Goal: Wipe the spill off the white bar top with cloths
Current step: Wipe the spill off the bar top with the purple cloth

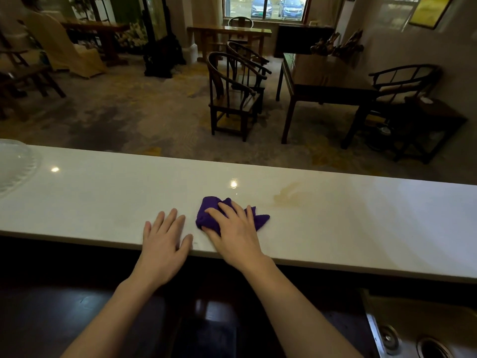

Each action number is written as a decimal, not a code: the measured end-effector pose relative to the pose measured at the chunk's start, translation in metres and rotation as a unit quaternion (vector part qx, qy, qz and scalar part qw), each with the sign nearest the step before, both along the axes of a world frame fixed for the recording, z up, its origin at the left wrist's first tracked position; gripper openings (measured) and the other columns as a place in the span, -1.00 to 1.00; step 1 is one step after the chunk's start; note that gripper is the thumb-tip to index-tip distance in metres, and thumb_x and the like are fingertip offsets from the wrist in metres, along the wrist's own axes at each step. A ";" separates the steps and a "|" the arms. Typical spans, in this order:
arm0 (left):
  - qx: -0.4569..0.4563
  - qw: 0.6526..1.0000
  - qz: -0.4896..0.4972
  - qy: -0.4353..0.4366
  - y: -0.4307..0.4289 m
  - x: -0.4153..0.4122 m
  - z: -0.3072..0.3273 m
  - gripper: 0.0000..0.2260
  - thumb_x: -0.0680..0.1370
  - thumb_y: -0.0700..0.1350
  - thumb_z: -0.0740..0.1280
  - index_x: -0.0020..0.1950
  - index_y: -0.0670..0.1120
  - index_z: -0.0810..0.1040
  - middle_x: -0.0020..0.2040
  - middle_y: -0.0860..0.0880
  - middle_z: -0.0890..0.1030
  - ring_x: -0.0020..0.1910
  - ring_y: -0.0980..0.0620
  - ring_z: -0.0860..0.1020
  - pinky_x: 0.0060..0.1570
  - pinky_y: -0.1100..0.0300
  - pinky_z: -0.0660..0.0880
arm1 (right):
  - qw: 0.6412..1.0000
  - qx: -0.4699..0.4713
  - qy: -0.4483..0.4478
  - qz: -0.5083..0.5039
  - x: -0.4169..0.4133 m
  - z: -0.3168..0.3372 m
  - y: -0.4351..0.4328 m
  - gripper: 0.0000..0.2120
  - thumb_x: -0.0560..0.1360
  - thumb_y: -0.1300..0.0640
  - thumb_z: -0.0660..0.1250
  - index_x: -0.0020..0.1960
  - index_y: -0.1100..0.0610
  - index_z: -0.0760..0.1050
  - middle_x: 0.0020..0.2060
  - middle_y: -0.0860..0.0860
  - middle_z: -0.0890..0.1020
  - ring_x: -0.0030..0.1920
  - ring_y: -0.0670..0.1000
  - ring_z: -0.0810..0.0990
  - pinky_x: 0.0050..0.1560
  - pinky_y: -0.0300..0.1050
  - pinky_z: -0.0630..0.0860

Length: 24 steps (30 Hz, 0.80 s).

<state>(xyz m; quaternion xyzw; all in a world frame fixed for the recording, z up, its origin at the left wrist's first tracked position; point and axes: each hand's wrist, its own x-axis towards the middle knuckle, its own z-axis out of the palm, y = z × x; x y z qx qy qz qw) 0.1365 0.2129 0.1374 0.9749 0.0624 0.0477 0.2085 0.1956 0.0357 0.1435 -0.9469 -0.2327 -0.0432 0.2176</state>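
A long white bar top (103, 192) runs across the view. A crumpled purple cloth (206, 215) lies near its front edge, at the middle. My right hand (236, 231) presses down on the cloth with fingers spread over it. My left hand (165, 236) rests flat on the bare top just left of the cloth, fingers apart, holding nothing. A pale brownish spill (287, 195) smears the top to the right of the cloth, a short way beyond my right fingertips.
A clear ribbed plastic lid or dish (13, 169) sits at the bar's far left. Below the bar on the right is a steel sink (413, 339). Beyond the bar stand wooden chairs (232, 96) and a dark table (322, 78).
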 end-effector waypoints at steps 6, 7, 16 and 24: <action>0.012 1.000 -0.007 -0.006 0.002 -0.002 -0.003 -0.45 0.60 0.17 0.03 0.56 -0.03 0.22 0.62 -0.04 0.12 0.61 -0.09 -0.02 0.55 -0.12 -0.13 | 0.996 -0.002 0.029 -0.086 0.021 0.007 -0.077 -0.56 0.61 -0.23 0.17 0.46 -0.15 0.36 0.50 -0.04 0.43 0.55 0.09 0.23 0.56 0.28 0.00; 0.013 1.000 -0.007 -0.008 0.002 -0.003 -0.003 -0.42 0.57 0.18 0.00 0.55 -0.03 0.23 0.62 -0.04 0.13 0.61 -0.09 -0.01 0.55 -0.11 -0.12 | 0.994 0.000 0.037 -0.102 0.025 0.008 -0.094 -0.56 0.62 -0.23 0.16 0.46 -0.15 0.36 0.51 -0.05 0.42 0.56 0.08 0.23 0.57 0.27 0.00; 0.018 1.000 -0.005 -0.022 0.000 -0.004 -0.006 -0.28 0.48 0.29 -0.14 0.55 -0.02 0.25 0.61 -0.02 0.14 0.61 -0.07 -0.01 0.54 -0.10 -0.13 | 0.971 -0.020 0.067 -0.228 0.038 0.018 -0.206 -0.53 0.65 -0.20 0.14 0.51 -0.10 0.34 0.51 -0.04 0.42 0.56 0.11 0.25 0.56 0.29 0.08; 0.017 1.000 -0.001 -0.023 0.000 -0.003 -0.005 -0.30 0.49 0.28 -0.11 0.53 -0.01 0.28 0.60 -0.02 0.18 0.60 -0.06 0.02 0.54 -0.09 -0.12 | 0.935 0.017 0.046 -0.352 0.074 0.020 -0.193 -0.54 0.66 -0.14 0.13 0.49 0.02 0.36 0.48 0.09 0.45 0.53 0.24 0.24 0.55 0.36 -0.02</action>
